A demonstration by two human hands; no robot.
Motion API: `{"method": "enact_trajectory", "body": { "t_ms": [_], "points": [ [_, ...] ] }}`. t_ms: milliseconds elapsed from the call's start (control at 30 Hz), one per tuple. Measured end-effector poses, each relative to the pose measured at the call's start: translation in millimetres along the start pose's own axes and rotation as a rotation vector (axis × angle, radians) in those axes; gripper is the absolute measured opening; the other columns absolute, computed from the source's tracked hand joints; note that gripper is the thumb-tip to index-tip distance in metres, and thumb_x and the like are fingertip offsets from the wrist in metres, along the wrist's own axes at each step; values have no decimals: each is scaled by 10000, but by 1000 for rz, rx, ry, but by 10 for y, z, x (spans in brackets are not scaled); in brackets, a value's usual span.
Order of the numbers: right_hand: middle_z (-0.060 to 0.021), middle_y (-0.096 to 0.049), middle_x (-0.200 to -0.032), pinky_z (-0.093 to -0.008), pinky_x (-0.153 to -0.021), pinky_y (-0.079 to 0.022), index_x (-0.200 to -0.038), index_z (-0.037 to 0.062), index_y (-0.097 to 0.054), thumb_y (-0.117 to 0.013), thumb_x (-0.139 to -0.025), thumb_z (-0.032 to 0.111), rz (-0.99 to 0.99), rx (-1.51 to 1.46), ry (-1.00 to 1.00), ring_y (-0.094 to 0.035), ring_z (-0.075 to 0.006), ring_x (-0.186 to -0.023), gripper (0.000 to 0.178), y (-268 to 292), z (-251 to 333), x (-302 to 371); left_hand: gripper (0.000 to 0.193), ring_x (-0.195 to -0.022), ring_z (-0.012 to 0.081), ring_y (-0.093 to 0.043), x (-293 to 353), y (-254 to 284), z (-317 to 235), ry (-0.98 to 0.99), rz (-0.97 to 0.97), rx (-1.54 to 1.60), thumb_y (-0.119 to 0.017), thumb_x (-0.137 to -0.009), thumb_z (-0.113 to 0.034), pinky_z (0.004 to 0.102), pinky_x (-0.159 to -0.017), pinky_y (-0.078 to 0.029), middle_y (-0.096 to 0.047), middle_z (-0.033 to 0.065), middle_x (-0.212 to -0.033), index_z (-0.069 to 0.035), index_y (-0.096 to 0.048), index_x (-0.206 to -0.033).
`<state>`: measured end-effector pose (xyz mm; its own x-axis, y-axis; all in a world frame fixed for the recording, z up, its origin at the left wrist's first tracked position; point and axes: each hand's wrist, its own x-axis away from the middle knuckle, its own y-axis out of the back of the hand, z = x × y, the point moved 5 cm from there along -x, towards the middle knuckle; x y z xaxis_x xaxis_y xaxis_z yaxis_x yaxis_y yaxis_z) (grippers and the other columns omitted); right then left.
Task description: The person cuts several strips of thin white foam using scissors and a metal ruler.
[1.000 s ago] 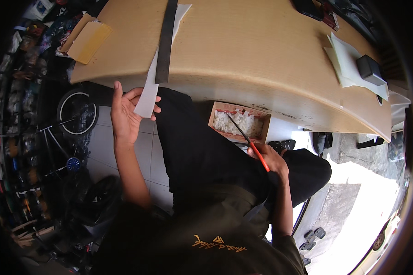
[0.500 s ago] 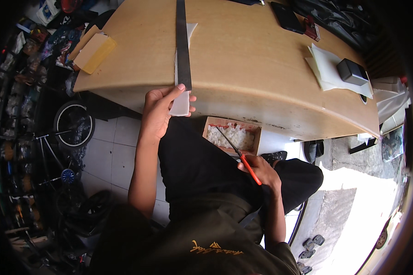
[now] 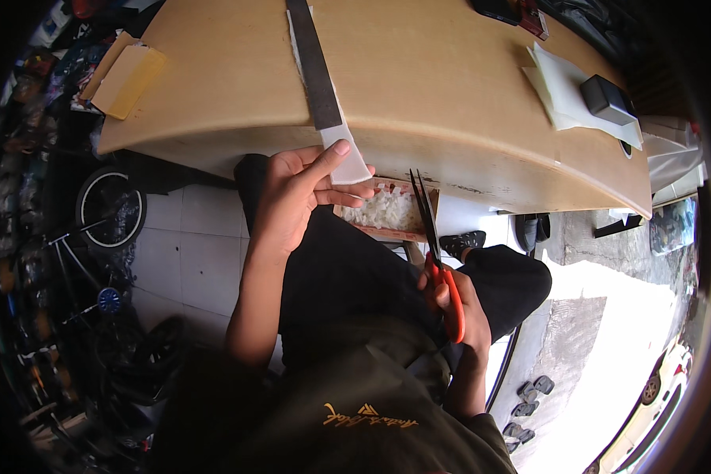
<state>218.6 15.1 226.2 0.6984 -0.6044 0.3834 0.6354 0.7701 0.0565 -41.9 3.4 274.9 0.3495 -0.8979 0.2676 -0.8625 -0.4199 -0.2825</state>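
My left hand [image 3: 288, 197] pinches the near end of a white strip [image 3: 350, 164] between thumb and fingers, just past the table's front edge. A long dark flat strip [image 3: 314, 79] lies over the white one and runs away across the table; its near end stops short of the white tip. In my right hand [image 3: 468, 306] are scissors [image 3: 430, 221] with red handles and dark blades. The blades point up and stand slightly apart, to the right of the white strip and not touching it.
Beneath the table edge [image 3: 419, 142] an open cardboard box [image 3: 399, 235] holds white scraps. On the table are a yellow-brown carton [image 3: 130, 83] at left, and white sheets [image 3: 553, 83] under a dark box [image 3: 607, 99] at right. A bicycle wheel [image 3: 87, 209] stands at left.
My left hand has shifted right with the white strip's end, and the strips now slant. The scissors have swung more upright, and their blades have parted.
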Motion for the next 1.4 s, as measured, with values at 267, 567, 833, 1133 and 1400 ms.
{"method": "enact_trajectory", "body": {
  "t_ms": [267,567,833,1133,1400],
  "points": [
    [-89,-530,-614,-364,-576,-426,-906,25,-569,-562,-780,745,66,75,0,-543,-270,-552,731,-329,310,157,286,-633,219,-695,255,-108,74,-12,-55,-33,-625,-924,-179,276,-540,-548,-691,229,-878,97,-620,-999],
    [-75,-547,-680,-334,-620,-429,-945,2,-571,-602,-835,637,34,-40,11,-542,-191,-638,645,-406,337,-91,292,-585,171,-656,386,-104,147,2,-30,-70,-641,-922,-162,249,-514,-520,-680,184,-814,103,-618,-1041],
    [11,-549,-720,-230,-596,-365,-890,-1,-593,-664,-916,270,-128,-408,-20,-455,-62,-657,282,-550,442,-424,238,-608,79,-608,413,-98,135,12,45,-243,-625,-939,-185,200,-502,-476,-691,86,-805,39,-627,-1019],
    [-11,-590,-702,-233,-533,-411,-888,-14,-592,-633,-938,155,-281,-582,232,-522,-63,-615,181,-786,696,-784,79,-552,52,-579,506,55,34,21,13,-410,-613,-916,-54,190,-457,-425,-645,56,-679,8,-586,-875],
    [2,-565,-703,-217,-579,-413,-843,-18,-579,-641,-830,46,-332,-429,297,-488,-47,-659,90,-781,730,-932,74,-603,105,-636,517,132,-420,-96,120,-871,-640,-885,-42,243,-543,-494,-667,79,-709,14,-628,-931]
  ]
}}
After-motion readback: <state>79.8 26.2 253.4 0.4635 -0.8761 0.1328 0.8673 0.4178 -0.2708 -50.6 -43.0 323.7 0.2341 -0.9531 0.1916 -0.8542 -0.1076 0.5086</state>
